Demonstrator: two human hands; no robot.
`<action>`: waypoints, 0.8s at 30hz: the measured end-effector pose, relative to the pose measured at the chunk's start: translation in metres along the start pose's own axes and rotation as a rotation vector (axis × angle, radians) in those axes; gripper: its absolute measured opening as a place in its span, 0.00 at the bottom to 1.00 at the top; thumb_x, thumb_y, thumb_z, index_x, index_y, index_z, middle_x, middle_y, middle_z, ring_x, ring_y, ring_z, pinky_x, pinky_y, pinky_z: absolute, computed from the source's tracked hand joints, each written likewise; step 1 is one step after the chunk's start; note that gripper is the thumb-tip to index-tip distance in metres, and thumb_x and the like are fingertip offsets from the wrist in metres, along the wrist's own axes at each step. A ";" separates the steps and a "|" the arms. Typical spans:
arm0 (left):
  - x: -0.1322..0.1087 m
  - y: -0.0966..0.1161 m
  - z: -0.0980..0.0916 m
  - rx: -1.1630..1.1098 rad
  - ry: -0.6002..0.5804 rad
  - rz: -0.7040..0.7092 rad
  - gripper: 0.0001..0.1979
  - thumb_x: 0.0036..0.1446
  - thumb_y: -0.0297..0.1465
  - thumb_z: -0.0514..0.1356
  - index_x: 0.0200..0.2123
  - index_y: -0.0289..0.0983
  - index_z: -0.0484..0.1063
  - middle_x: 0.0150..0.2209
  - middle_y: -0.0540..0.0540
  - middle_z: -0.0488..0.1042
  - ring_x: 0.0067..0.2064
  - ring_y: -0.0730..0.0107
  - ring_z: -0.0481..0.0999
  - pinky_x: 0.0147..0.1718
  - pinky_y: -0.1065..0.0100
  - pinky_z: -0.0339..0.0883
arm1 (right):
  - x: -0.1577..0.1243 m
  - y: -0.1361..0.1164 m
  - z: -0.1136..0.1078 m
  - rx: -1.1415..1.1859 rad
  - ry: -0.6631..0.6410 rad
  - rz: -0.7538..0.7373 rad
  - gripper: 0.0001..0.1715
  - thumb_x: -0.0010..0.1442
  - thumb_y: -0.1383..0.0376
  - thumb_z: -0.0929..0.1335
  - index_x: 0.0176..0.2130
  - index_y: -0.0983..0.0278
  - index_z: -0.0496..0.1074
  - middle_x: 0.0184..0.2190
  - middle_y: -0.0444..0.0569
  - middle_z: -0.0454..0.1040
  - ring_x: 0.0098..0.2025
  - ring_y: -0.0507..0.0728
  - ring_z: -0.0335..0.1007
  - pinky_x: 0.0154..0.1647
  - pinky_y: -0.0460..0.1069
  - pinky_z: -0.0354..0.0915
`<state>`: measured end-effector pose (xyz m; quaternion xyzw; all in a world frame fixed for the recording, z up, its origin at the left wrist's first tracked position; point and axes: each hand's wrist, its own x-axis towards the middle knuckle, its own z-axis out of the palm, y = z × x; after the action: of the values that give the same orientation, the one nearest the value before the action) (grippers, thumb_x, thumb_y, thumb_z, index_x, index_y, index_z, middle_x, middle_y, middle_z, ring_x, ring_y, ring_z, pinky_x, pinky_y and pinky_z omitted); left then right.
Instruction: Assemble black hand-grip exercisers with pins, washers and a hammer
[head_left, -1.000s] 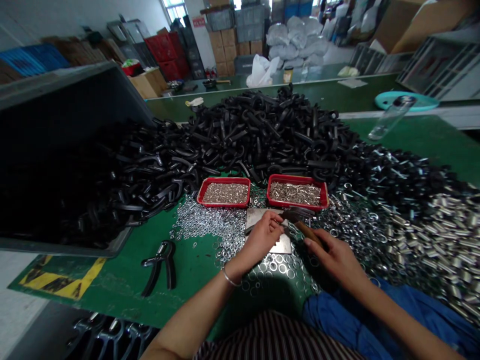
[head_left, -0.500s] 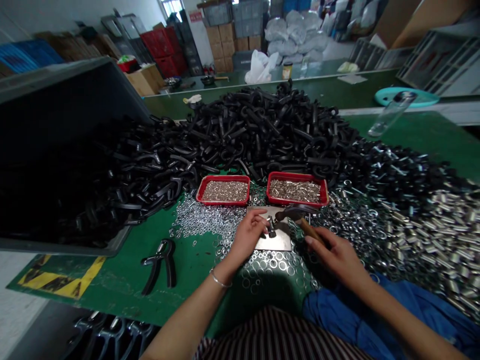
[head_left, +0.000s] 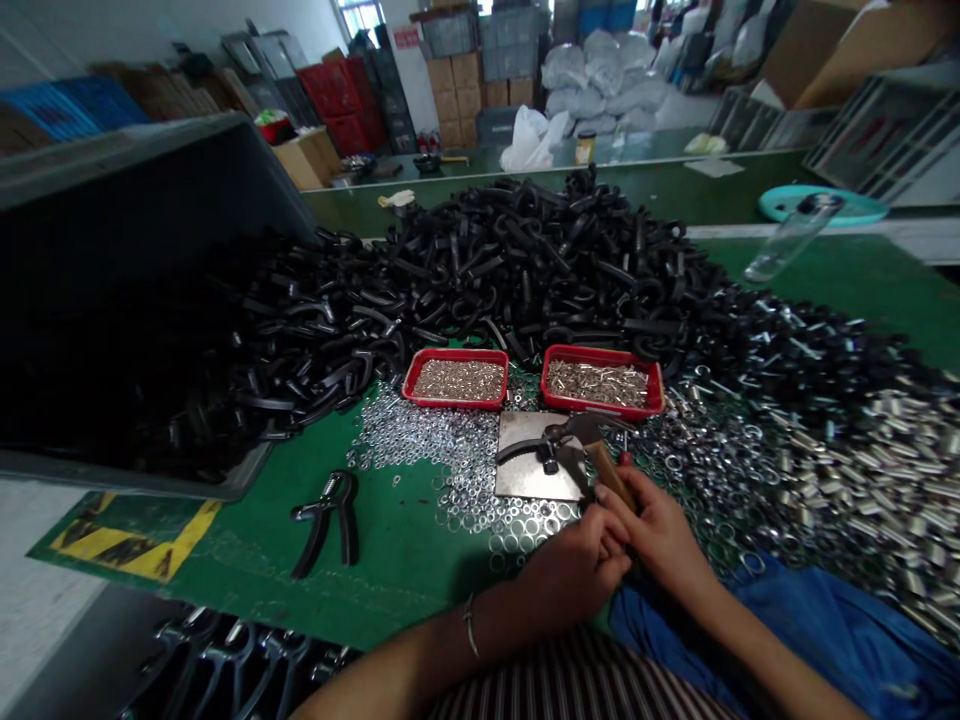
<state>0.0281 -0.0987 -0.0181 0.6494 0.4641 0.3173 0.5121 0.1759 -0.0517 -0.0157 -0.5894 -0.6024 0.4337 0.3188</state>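
My right hand [head_left: 664,530] is closed around the wooden handle of a hammer [head_left: 611,478], whose dark head is over the right part of a flat metal plate [head_left: 514,485]. A curved black handle part [head_left: 521,450] with a small dark fitting lies on that plate, touched by neither hand. Just left of my right hand, and against it, my left hand [head_left: 589,560] has its fingers curled together; what they hold, if anything, is hidden. A small red-handled tool [head_left: 625,457] shows just beyond my right fingers.
Two red trays [head_left: 456,402] of small metal pins stand behind the plate. Loose rings and nuts [head_left: 427,430] surround it. A heap of black handles [head_left: 517,250] spans the back, metal sleeves [head_left: 870,470] lie right, and a hand grip [head_left: 330,520] lies left beside a grey crate [head_left: 247,470].
My left hand has left the small part on the plate and moved right and toward me, beside my right hand. The black handle part now lies uncovered. The hammer stays in my right hand.
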 end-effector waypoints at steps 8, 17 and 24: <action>0.047 -0.029 -0.102 0.169 0.424 0.034 0.04 0.61 0.33 0.62 0.36 0.39 0.76 0.36 0.48 0.78 0.39 0.66 0.77 0.42 0.63 0.69 | 0.013 0.004 -0.036 0.124 -0.152 0.141 0.21 0.61 0.47 0.67 0.43 0.60 0.67 0.26 0.42 0.71 0.18 0.51 0.61 0.15 0.46 0.57; 0.091 -0.054 -0.097 0.372 0.414 0.035 0.07 0.61 0.30 0.61 0.29 0.38 0.75 0.32 0.47 0.75 0.37 0.63 0.73 0.40 0.60 0.68 | 0.042 0.002 -0.043 -0.029 -0.217 0.029 0.20 0.63 0.49 0.65 0.44 0.61 0.70 0.25 0.45 0.75 0.23 0.55 0.68 0.21 0.48 0.60; 0.092 -0.040 -0.107 0.681 0.169 0.196 0.08 0.64 0.31 0.57 0.34 0.37 0.74 0.38 0.42 0.74 0.46 0.56 0.71 0.53 0.52 0.61 | 0.046 0.010 -0.047 -0.184 -0.256 -0.050 0.18 0.64 0.50 0.64 0.41 0.61 0.72 0.25 0.46 0.76 0.25 0.56 0.69 0.27 0.50 0.61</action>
<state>-0.0444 0.0284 -0.0328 0.7955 0.5196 0.2445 0.1933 0.2176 0.0002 -0.0105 -0.5407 -0.6897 0.4405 0.1947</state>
